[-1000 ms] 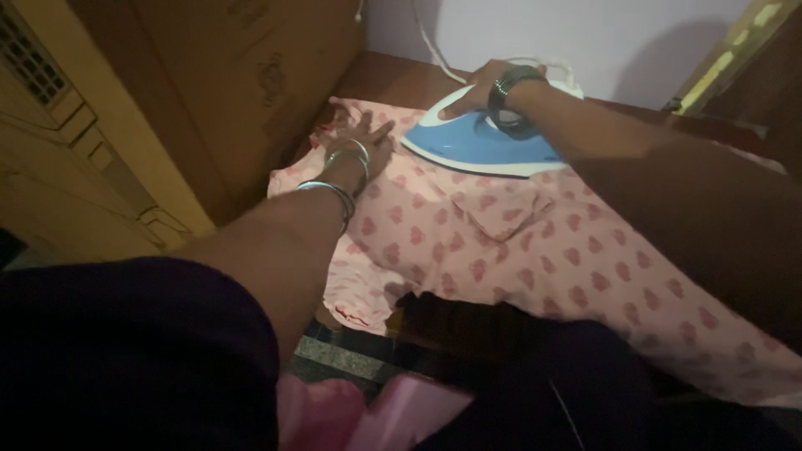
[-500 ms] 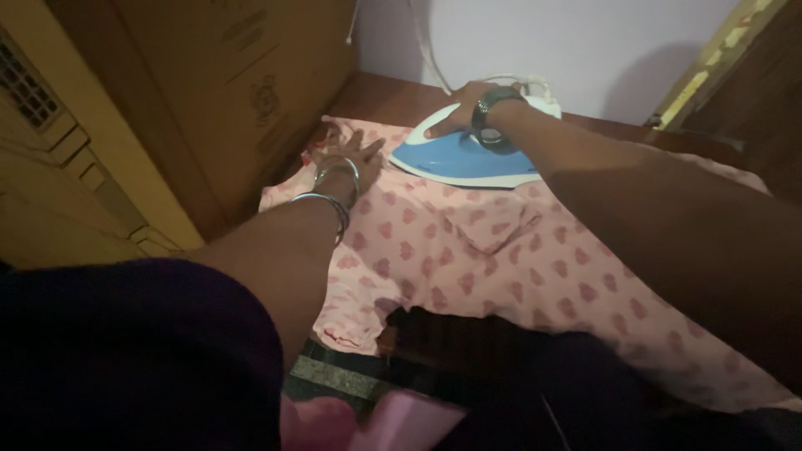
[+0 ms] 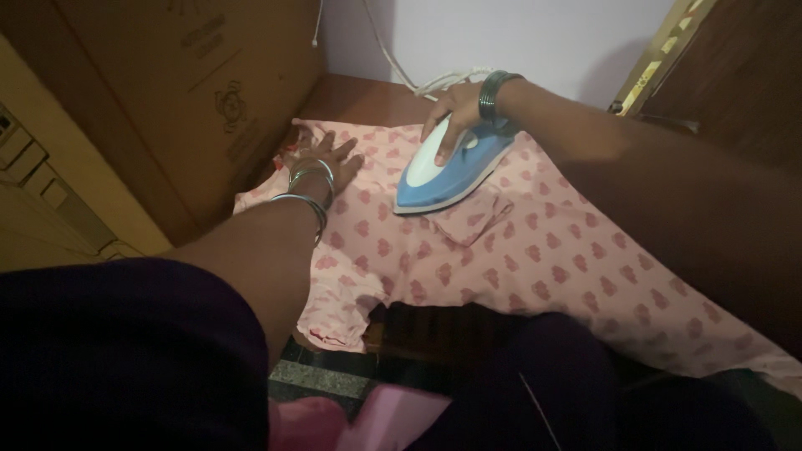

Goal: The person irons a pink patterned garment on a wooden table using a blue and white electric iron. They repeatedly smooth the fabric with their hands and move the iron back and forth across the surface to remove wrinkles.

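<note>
Pink cloth (image 3: 535,250) lies on the table; right hand (image 3: 455,113) grips the iron (image 3: 447,167) at 12 o'clock, left hand (image 3: 330,159) flat at 10, creases left at 4

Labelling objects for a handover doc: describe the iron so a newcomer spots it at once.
Start at the pink heart-patterned garment spread over the wooden table by the pale wall. The iron sits on the cloth's far part, under the right hand, its white cord trailing to the wall. It is the only blue-and-white, pointed hard thing there; the left hand lies flat on the cloth beside it.
</note>
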